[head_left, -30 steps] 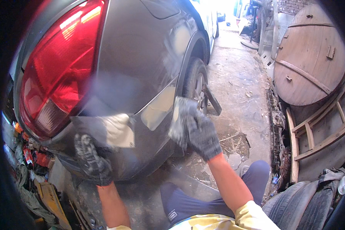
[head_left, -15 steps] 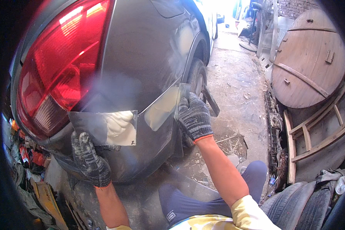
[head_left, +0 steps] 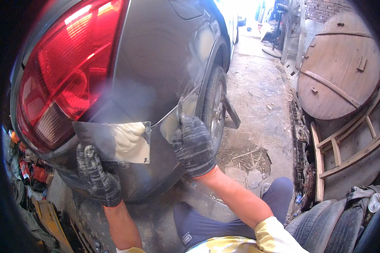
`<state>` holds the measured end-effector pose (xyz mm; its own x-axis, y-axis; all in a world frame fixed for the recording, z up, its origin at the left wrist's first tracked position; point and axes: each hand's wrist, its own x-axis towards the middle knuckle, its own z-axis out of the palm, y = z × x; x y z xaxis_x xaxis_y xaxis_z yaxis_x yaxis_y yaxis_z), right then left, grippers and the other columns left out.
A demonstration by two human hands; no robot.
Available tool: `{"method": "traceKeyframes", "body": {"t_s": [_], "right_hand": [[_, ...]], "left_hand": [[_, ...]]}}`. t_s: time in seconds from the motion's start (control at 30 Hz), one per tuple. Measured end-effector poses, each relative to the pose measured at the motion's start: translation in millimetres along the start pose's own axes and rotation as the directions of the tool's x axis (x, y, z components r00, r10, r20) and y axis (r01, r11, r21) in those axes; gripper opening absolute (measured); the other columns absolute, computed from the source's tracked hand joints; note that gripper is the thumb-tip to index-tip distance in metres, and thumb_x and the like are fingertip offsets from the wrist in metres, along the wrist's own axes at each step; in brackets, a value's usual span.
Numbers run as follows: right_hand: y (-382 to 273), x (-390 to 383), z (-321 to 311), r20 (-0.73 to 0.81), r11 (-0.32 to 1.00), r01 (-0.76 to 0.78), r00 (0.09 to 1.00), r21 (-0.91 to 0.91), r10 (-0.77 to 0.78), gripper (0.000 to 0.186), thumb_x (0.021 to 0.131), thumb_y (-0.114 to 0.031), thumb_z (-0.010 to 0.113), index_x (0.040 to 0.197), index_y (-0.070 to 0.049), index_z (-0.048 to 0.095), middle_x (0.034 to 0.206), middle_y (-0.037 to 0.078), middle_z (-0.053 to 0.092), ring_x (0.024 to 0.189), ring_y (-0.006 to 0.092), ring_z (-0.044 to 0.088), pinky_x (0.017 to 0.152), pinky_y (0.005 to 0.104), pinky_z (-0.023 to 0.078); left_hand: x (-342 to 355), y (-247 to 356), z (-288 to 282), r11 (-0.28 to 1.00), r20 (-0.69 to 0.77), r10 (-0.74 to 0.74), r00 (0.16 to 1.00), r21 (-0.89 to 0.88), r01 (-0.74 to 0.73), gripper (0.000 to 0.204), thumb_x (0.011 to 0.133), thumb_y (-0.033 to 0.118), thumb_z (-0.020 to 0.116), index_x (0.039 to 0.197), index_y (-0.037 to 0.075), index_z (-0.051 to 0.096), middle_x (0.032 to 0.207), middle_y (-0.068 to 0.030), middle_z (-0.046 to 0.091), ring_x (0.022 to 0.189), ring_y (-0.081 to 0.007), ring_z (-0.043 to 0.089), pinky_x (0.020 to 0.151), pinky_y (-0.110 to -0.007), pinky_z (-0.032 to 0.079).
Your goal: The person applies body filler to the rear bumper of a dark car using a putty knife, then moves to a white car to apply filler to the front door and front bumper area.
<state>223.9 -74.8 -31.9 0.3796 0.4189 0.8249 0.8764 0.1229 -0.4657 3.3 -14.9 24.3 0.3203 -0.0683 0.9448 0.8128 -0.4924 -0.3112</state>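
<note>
My left hand (head_left: 98, 175), in a dark grey knit glove, is closed on a thin rectangular mixing plate (head_left: 92, 134). A heap of cream-coloured body filler (head_left: 131, 141) covers the plate's right half. My right hand (head_left: 194, 146), gloved alike, grips a thin spreader (head_left: 180, 109), seen nearly edge-on, at the corner of the grey car's bumper (head_left: 156, 179). Beside its fingertips lies a smooth cream filler patch (head_left: 168, 125) on the bumper, partly hidden by the hand. The red tail light (head_left: 71, 67) is up to the left of the plate.
A car wheel (head_left: 215, 109) stands just beyond my right hand, with a dark flat piece (head_left: 231, 110) leaning by it. Along the right are a round wooden lid (head_left: 340, 67), a wooden frame (head_left: 337, 152) and several tyres (head_left: 325, 225). Clutter (head_left: 33, 177) lies at the left.
My right hand has moved left and slightly down across the bumper patch, and its spreader has turned edge-on. The left hand and the plate have hardly shifted.
</note>
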Motion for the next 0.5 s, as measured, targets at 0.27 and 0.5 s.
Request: {"method": "traceKeyframes", "body": {"t_s": [0.27,0.5], "right_hand": [[-36.4,-18.0,5.6,0.033,0.997,0.006,0.999,0.075,-0.008,0.047,0.080,-0.007,0.052,0.126,0.002,0.047,0.082,0.017,0.057,0.074,0.0303,0.057,0.065,0.0389,0.050],[-51.4,-28.5,1.7,0.093,0.992,0.107,0.989,0.064,-0.113,0.042,0.078,-0.004,0.052,0.119,0.001,0.052,0.090,0.018,0.059,0.080,0.0333,0.058,0.069,0.0387,0.050]], "left_hand": [[-0.2,-4.5,2.9,0.998,-0.031,0.012,0.999,-0.061,-0.013,0.031,0.082,0.005,0.062,0.113,0.003,0.060,0.114,-0.0146,0.062,0.106,-0.0319,0.059,0.096,-0.047,0.042],[-8.6,-7.2,3.2,0.997,-0.012,-0.049,0.999,-0.058,0.048,0.031,0.084,0.005,0.060,0.115,0.002,0.059,0.114,-0.0159,0.062,0.107,-0.0330,0.059,0.096,-0.046,0.042]]}}
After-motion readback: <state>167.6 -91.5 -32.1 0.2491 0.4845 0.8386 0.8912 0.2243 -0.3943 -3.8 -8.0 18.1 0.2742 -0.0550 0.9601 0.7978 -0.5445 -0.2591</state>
